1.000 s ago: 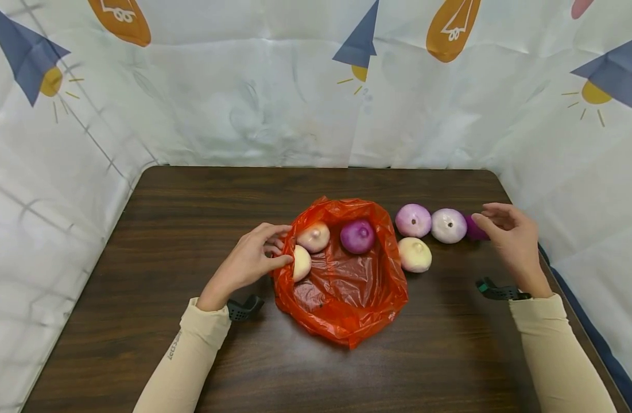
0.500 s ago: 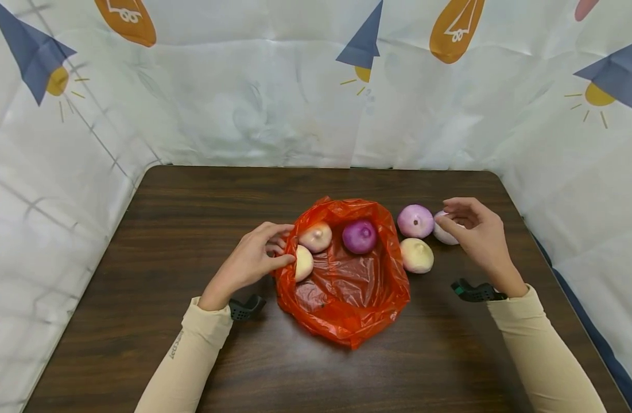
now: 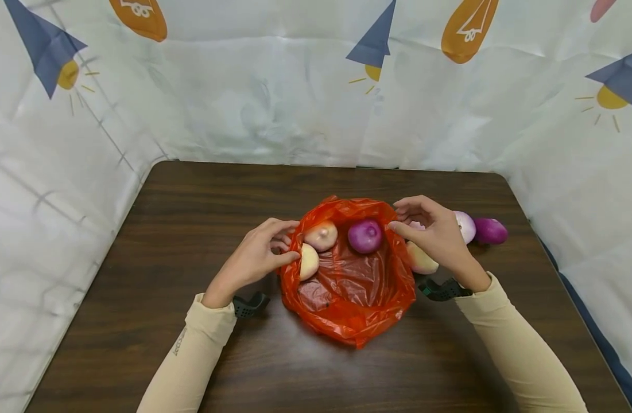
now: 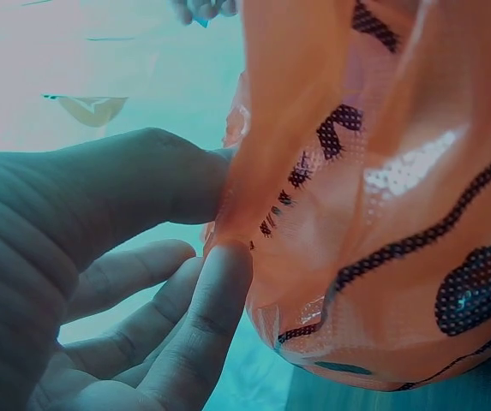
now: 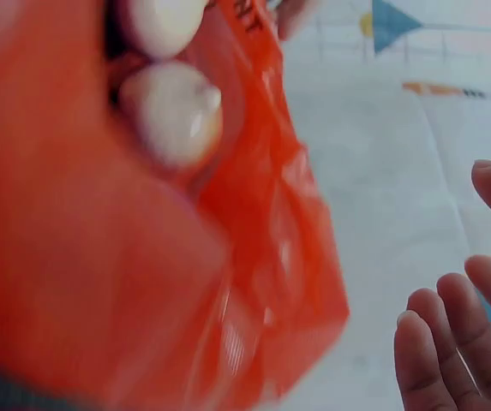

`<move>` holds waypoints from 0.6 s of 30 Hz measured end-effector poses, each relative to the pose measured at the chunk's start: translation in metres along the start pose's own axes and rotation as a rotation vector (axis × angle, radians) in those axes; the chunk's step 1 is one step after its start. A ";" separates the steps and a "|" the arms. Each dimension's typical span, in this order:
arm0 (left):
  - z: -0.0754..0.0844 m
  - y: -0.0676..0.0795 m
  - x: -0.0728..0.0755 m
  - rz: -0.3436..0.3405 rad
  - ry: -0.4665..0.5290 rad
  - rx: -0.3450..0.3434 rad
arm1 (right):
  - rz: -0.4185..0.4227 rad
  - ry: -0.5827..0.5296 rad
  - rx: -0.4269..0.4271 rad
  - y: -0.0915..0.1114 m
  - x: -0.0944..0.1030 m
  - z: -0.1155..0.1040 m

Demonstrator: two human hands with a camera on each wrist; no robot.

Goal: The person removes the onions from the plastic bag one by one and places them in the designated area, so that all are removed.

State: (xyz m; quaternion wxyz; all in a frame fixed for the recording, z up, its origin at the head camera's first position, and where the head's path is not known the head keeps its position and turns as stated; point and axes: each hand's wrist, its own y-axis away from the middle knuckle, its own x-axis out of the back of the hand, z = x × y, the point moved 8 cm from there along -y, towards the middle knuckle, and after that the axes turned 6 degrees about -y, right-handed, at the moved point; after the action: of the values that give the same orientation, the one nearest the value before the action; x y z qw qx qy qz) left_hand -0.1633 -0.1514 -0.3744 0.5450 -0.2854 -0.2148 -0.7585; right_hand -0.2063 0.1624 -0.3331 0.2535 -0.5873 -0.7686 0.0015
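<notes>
An opened red plastic bag point(image 3: 346, 326) sits mid-table, its mouth facing up. Inside lie a purple onion point(image 3: 364, 236), a pinkish pale onion point(image 3: 321, 236) and a cream onion point(image 3: 309, 263). My left hand point(image 3: 259, 249) pinches the bag's left rim between thumb and index finger, clearest in the left wrist view. Beside the right rim is my right hand point(image 3: 433, 234), thumb and fingers apart with nothing between them in the right wrist view. Under it, a cream onion point(image 3: 421, 261) is partly covered, and a light purple one is mostly hidden.
Right of my right hand, a whitish-purple onion point(image 3: 465, 226) and a dark purple onion point(image 3: 490, 231) lie side by side. The brown table point(image 3: 217, 189) meets a white printed sheet point(image 3: 217, 103) at the back and sides.
My right hand has moved left from the far purple onion, over the row, to the bag's right rim. That purple onion is uncovered now. My left hand keeps its place at the rim.
</notes>
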 end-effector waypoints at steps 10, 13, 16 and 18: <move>0.001 0.002 0.001 -0.004 0.011 -0.004 | -0.134 0.005 0.063 -0.019 -0.054 -0.018; 0.001 0.002 0.001 0.000 0.013 -0.003 | -0.155 0.012 0.062 -0.023 -0.064 -0.018; 0.001 0.002 0.002 0.004 0.015 -0.005 | -0.180 0.018 0.060 -0.025 -0.074 -0.017; 0.001 0.001 0.002 0.004 0.010 -0.006 | -0.201 0.020 0.064 -0.025 -0.080 -0.017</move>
State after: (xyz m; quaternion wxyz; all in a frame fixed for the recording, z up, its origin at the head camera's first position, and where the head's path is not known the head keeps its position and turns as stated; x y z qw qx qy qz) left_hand -0.1626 -0.1523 -0.3721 0.5466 -0.2836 -0.2091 -0.7596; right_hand -0.2080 0.0769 -0.3423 0.2785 -0.4988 -0.8207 -0.0054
